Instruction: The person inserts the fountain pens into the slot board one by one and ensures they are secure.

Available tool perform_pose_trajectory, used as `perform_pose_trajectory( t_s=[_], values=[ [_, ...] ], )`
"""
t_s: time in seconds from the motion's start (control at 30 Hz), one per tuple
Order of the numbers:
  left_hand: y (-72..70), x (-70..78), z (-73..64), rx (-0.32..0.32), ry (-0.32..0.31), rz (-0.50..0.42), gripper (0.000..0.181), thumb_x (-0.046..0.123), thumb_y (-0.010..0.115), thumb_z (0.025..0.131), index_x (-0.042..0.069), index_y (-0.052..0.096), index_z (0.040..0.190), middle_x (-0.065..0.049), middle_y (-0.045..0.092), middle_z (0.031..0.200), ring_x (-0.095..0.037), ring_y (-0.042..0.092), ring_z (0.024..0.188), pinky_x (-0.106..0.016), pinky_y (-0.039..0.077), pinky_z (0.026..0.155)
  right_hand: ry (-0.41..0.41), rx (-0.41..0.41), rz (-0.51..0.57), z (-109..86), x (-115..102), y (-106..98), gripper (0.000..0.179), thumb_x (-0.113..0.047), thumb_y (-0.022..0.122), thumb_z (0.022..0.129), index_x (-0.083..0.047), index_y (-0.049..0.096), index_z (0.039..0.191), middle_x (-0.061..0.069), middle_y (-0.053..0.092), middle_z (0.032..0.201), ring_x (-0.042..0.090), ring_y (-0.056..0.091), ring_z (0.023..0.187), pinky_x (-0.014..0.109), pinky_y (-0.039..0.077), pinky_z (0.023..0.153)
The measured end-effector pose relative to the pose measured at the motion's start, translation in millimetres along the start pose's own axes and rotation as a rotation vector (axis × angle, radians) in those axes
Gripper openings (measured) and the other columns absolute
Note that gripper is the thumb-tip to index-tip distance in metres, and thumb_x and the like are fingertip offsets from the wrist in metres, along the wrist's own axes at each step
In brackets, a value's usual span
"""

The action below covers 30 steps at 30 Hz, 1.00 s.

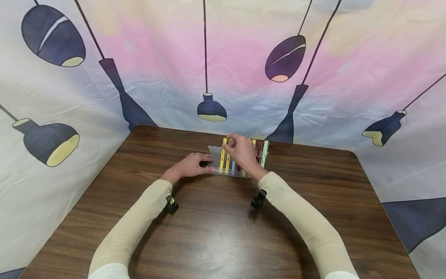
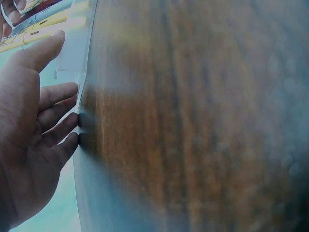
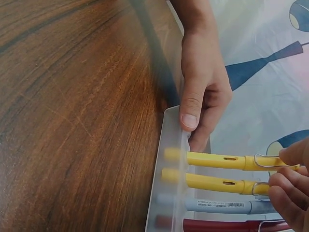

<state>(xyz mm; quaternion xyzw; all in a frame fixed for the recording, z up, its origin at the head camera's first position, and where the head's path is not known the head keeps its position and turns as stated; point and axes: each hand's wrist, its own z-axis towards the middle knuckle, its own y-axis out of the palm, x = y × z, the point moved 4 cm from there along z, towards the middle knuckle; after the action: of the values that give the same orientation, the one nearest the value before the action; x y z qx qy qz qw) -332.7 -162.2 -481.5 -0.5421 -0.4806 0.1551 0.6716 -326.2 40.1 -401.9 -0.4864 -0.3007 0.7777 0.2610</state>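
Observation:
A clear plastic pen stand (image 1: 215,155) holds several pens in a row near the table's back edge. My right hand (image 1: 244,153) pinches the cap end of the leftmost yellow pen (image 3: 212,160), whose lower end sits behind the stand's front lip. Beside that pen stands a second yellow pen (image 3: 212,183), then a pale grey pen (image 3: 224,206) with a barcode label and a dark red pen (image 3: 222,225). My left hand (image 1: 191,165) rests against the stand's left end, thumb touching its front lip, fingers loosely extended. Part of the row is hidden behind my right hand.
At the row's right end are another dark red pen (image 1: 259,151) and a pale green pen (image 1: 265,153). Brown wooden table (image 1: 223,232) extends in front and to both sides. A printed cloth backdrop (image 1: 167,69) hangs right behind the table.

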Motion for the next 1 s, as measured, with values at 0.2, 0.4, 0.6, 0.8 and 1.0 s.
perform_pose_trajectory(
  t_s=[0.2,0.4,0.6,0.8,1.0],
  values=[
    [0.3,-1.1,2.6,-0.002,-0.001,0.0,0.07,0.058,0.062,0.097,0.007,0.06,0.144,-0.016,0.052,0.151,-0.033,0.048,0.142,-0.053,0.039,0.115,0.008,-0.01,0.013,-1.4,1,-4,0.033,-0.026,0.076,0.095,-0.009,0.074,0.123,0.003,0.076,0.086,0.013,0.069,0.068,0.035,0.057,0.064],
    [0.3,-3.0,3.6,-0.003,0.006,-0.002,0.069,0.059,0.061,0.097,0.007,0.06,0.144,-0.015,0.052,0.152,-0.034,0.047,0.142,-0.054,0.038,0.115,0.024,-0.008,0.062,-8.4,6,-16,0.034,-0.026,0.074,0.096,-0.009,0.073,0.126,0.003,0.076,0.088,0.015,0.069,0.071,0.036,0.056,0.063],
    [1.9,-8.3,2.2,-0.001,-0.001,-0.003,0.069,0.06,0.061,0.097,0.009,0.06,0.144,-0.013,0.052,0.152,-0.033,0.046,0.143,-0.053,0.038,0.115,0.03,0.028,0.12,-21.1,19,-37,0.037,-0.03,0.076,0.095,-0.01,0.073,0.127,0.002,0.076,0.088,0.014,0.07,0.073,0.034,0.054,0.057],
    [2.2,-11.6,-5.3,0.023,0.0,-0.009,0.07,0.063,0.058,0.097,0.011,0.061,0.143,-0.011,0.051,0.154,-0.032,0.047,0.142,-0.053,0.04,0.114,0.062,0.079,0.145,-40.4,40,-67,0.038,-0.034,0.077,0.094,-0.015,0.074,0.126,0.001,0.076,0.09,0.015,0.071,0.076,0.037,0.056,0.062],
    [-5.9,-14.1,-25.1,0.093,-0.042,-0.047,0.062,0.056,0.057,0.101,0.01,0.062,0.142,-0.012,0.051,0.154,-0.033,0.048,0.142,-0.055,0.041,0.113,0.078,0.104,0.125,-61.2,70,-96,0.041,-0.038,0.076,0.094,-0.011,0.074,0.125,0.005,0.077,0.094,0.019,0.074,0.081,0.041,0.059,0.069]
  ],
)
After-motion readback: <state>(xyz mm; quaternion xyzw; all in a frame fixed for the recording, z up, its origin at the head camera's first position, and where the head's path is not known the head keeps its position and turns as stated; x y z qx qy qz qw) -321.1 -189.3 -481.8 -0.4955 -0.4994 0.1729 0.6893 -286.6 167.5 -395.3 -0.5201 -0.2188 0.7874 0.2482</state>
